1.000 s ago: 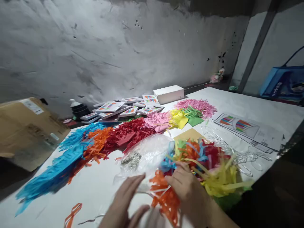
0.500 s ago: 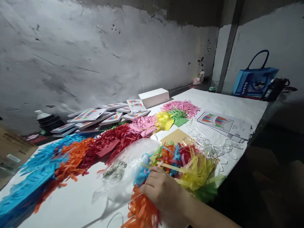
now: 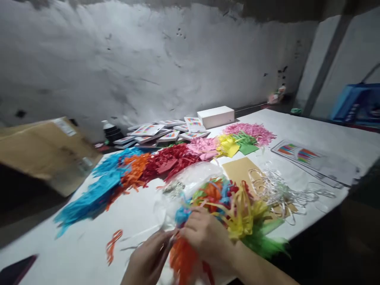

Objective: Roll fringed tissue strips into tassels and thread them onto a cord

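Note:
My right hand [image 3: 204, 235] is closed around a bunch of tissue-paper tassels, its fingers curled over their tops. An orange tassel [image 3: 183, 255] hangs below those fingers, with a blue tassel [image 3: 181, 215] just above them. A yellow tassel [image 3: 242, 213] and a green tassel [image 3: 264, 241] spread out to the right. My left hand [image 3: 150, 257] meets the right one at the orange tassel, fingertips pinched together; what they hold is blurred. Beyond both hands lies a clear plastic bag [image 3: 197, 174] with silvery material inside.
Blue [image 3: 103, 188], orange [image 3: 135, 170] and red fringed paper [image 3: 172, 160] lies along the left. Printed boxes [image 3: 148, 130] are heaped by the wall near a white box [image 3: 216, 116]. White cord [image 3: 274, 188] lies tangled at right, near printed sheets [image 3: 311, 160]. A cardboard box [image 3: 44, 150] stands left.
My left hand has come into view and met the right hand at the orange tassel. The view has turned left, showing more of the cardboard box and a loose orange strip.

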`<state>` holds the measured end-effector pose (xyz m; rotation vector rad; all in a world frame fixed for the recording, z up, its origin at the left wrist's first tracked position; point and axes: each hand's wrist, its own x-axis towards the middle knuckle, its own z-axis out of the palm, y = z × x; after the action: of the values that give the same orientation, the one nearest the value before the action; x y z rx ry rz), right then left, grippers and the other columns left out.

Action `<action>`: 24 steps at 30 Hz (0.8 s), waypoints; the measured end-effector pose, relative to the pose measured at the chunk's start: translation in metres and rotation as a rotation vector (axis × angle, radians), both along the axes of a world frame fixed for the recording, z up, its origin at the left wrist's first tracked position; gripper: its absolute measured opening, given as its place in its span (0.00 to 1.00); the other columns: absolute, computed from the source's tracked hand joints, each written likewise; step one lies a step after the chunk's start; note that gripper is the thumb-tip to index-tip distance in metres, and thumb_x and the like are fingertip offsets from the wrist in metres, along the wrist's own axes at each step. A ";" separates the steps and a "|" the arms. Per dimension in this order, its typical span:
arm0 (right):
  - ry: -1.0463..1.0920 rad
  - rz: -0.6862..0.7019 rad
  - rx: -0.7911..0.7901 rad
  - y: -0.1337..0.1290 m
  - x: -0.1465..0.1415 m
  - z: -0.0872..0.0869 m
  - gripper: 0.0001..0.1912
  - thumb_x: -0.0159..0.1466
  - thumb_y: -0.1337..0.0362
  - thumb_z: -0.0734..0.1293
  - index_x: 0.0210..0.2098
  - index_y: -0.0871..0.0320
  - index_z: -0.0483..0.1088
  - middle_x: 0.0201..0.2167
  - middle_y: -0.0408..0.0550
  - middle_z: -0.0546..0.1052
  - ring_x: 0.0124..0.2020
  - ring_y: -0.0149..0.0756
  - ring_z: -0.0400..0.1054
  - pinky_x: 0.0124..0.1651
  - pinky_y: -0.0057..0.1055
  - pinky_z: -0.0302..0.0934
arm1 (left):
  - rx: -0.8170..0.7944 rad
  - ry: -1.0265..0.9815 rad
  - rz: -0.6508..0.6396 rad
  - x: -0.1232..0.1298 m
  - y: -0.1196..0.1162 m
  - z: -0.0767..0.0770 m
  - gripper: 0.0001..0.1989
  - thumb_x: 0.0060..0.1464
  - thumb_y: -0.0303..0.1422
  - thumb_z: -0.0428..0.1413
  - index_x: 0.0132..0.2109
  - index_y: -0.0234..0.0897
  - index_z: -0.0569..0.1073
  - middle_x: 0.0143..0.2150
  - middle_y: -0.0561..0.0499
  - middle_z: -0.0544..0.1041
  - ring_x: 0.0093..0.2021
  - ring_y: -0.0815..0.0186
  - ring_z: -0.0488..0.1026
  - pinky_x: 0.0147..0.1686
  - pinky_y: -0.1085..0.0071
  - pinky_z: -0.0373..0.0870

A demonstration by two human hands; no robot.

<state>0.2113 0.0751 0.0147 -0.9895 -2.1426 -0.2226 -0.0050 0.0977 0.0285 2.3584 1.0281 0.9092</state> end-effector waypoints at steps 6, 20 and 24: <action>0.233 -0.061 -0.115 -0.020 0.035 -0.007 0.11 0.68 0.73 0.61 0.46 0.59 0.72 0.40 0.51 0.78 0.46 0.42 0.71 0.56 0.44 0.64 | -0.405 -0.139 0.160 -0.002 0.003 0.018 0.22 0.62 0.50 0.55 0.33 0.36 0.80 0.24 0.51 0.72 0.26 0.66 0.67 0.26 0.74 0.64; 0.166 -0.004 0.030 -0.025 0.021 -0.006 0.24 0.68 0.70 0.62 0.63 0.59 0.64 0.58 0.56 0.72 0.62 0.47 0.64 0.67 0.49 0.55 | -0.454 -0.437 0.275 -0.051 -0.028 0.032 0.22 0.64 0.50 0.55 0.37 0.34 0.80 0.29 0.49 0.75 0.23 0.71 0.62 0.23 0.75 0.59; 0.211 0.167 -0.116 -0.034 -0.042 0.006 0.29 0.70 0.65 0.61 0.69 0.62 0.55 0.60 0.56 0.72 0.65 0.45 0.64 0.62 0.39 0.65 | -0.379 -0.284 -0.042 -0.035 -0.049 0.041 0.20 0.68 0.44 0.51 0.40 0.33 0.80 0.32 0.44 0.78 0.34 0.63 0.74 0.38 0.69 0.71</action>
<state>0.1691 0.0414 0.0208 -0.8517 -2.0473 0.0848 -0.0403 0.0486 0.0697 1.8715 0.9367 0.9092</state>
